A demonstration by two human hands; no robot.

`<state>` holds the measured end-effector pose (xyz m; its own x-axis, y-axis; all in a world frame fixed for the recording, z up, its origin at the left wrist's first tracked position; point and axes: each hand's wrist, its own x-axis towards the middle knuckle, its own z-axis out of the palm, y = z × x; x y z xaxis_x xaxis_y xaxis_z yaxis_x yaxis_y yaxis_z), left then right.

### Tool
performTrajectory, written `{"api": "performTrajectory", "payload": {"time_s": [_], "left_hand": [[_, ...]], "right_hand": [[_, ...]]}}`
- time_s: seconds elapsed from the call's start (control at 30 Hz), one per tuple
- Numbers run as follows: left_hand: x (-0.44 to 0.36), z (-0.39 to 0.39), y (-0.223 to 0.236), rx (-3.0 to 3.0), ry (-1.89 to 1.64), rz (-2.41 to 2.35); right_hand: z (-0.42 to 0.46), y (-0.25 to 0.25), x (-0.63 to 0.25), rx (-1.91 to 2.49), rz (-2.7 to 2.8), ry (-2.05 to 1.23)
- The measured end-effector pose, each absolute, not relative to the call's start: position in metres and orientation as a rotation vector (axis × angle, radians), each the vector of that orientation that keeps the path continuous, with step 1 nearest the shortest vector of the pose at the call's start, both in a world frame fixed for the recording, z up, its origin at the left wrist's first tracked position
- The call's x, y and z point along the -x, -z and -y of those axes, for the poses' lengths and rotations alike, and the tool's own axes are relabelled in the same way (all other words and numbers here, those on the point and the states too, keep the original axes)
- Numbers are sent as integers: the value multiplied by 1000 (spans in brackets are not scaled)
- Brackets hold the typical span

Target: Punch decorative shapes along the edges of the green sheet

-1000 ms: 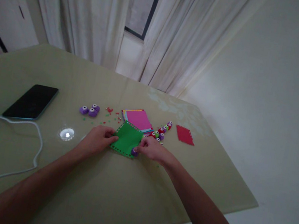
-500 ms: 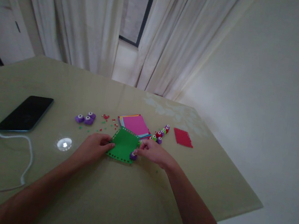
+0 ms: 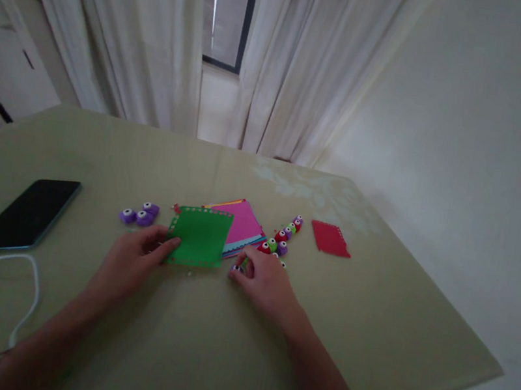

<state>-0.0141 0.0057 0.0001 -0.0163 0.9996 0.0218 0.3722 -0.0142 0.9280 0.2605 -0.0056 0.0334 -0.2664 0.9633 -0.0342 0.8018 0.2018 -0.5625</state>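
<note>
A green square of paper (image 3: 202,237) with small punched holes along its edges is pinched at its left side by my left hand (image 3: 134,261), thumb on top. My right hand (image 3: 270,289) is closed on a small purple craft punch (image 3: 234,271), just right of the paper and apart from it. Fingers partly hide the punch. Beyond my right hand runs a slanting row of red, green and purple craft punches (image 3: 282,235). Behind the green sheet lies a stack of coloured paper (image 3: 242,222), pink on top, which the sheet partly covers.
Several purple punches (image 3: 144,216) sit left of the green paper. A red paper (image 3: 330,238) with a punched edge lies at the right. At the left are a dark tablet (image 3: 27,214) and a white cable (image 3: 30,297). The table (image 3: 369,318) meets a wall on the right.
The purple punch was at the green paper's lower right corner and is now off it. The left hand has moved the paper leftward and turned it straighter. The view has shifted somewhat.
</note>
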Motion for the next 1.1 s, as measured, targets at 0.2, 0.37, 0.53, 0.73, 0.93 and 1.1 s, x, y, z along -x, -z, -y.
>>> {"api": "performTrajectory", "payload": {"time_s": [0.2,0.37,0.53,0.73,0.93,1.1], "left_hand": [[6,4,-19,-1371,-1159,-1418],[2,10,-20,-1329,-1175,-1357],[3,13,-20,-1315,-1211,-1332],[2,14,-22,-1324,-1218,-1326],[-4,4,-2,-1455,-1018,-1436],[-8,-1,11,-1699,-967,-1513]], "right_hand": [[7,-28,-254,1725,2233,-446],[4,-23,-251,1836,2206,-268],[1,-20,-248,1933,2157,-223],[-5,-17,-258,1972,2060,-174],[-4,-21,-258,1724,1773,-195],[3,-32,-213,1273,1887,-140]]}}
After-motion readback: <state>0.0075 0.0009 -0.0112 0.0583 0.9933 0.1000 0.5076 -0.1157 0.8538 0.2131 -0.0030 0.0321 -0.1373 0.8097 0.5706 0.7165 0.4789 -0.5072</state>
